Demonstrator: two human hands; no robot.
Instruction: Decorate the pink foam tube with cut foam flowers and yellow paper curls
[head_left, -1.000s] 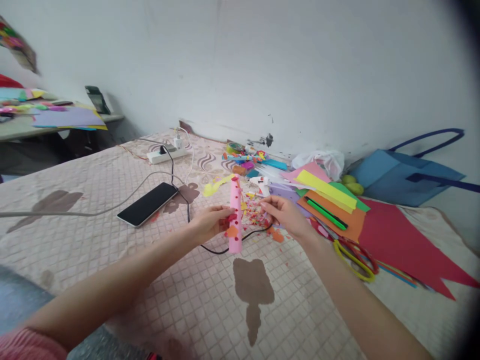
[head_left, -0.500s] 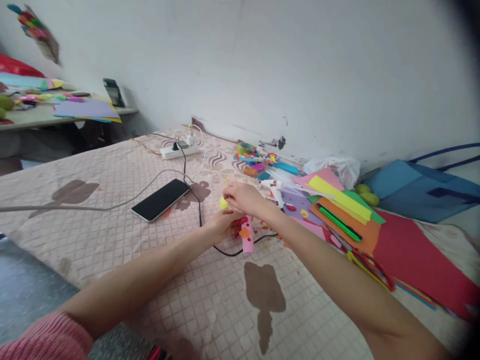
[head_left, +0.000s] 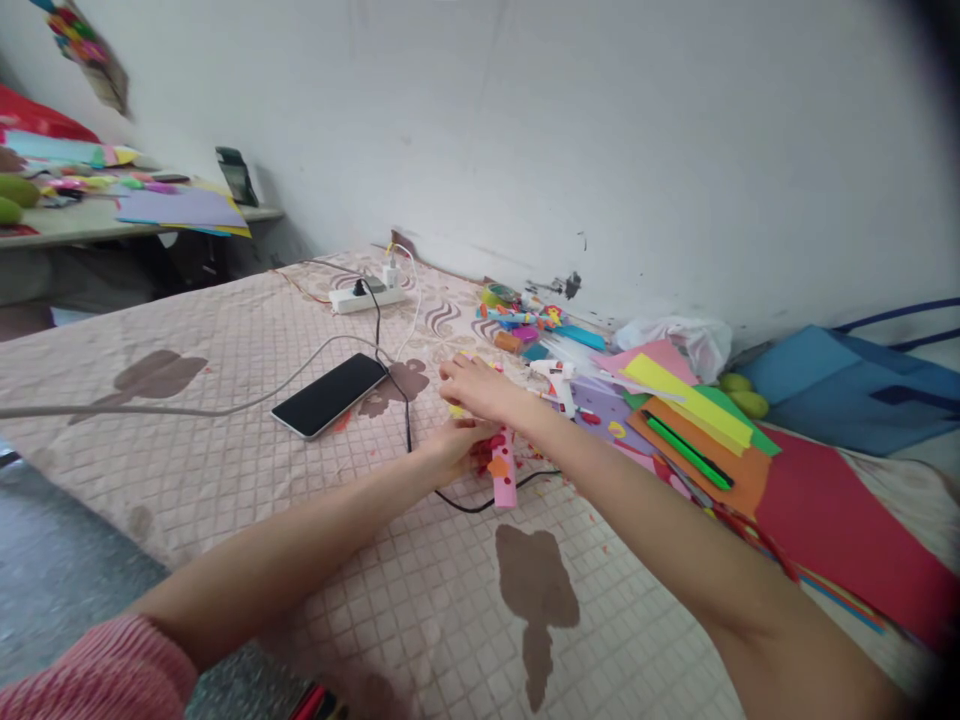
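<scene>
My left hand [head_left: 459,450] is closed around the upper part of a pink paper tube [head_left: 505,488] that lies or leans on the tablecloth. Red dots and an orange cut-out [head_left: 498,467] decorate the tube. Just above, my right hand [head_left: 474,388] has its fingers bent downward. A small yellow piece [head_left: 455,410] shows between the two hands, below the right fingertips. Whatever those fingertips grip is hidden behind the hand. A white glue gun [head_left: 555,378] lies to the right of my right hand.
A black phone [head_left: 330,395] and a white power strip [head_left: 366,297] with cables are on the left. Coloured sheets [head_left: 817,500], a green marker [head_left: 688,450] and small craft supplies [head_left: 517,320] cover the right side. A blue bag [head_left: 847,390] stands against the wall.
My right hand has shifted slightly up and left over the yellow piece, with its fingers looking less pinched. My left hand keeps its hold on the tube. The whole view has shifted slightly.
</scene>
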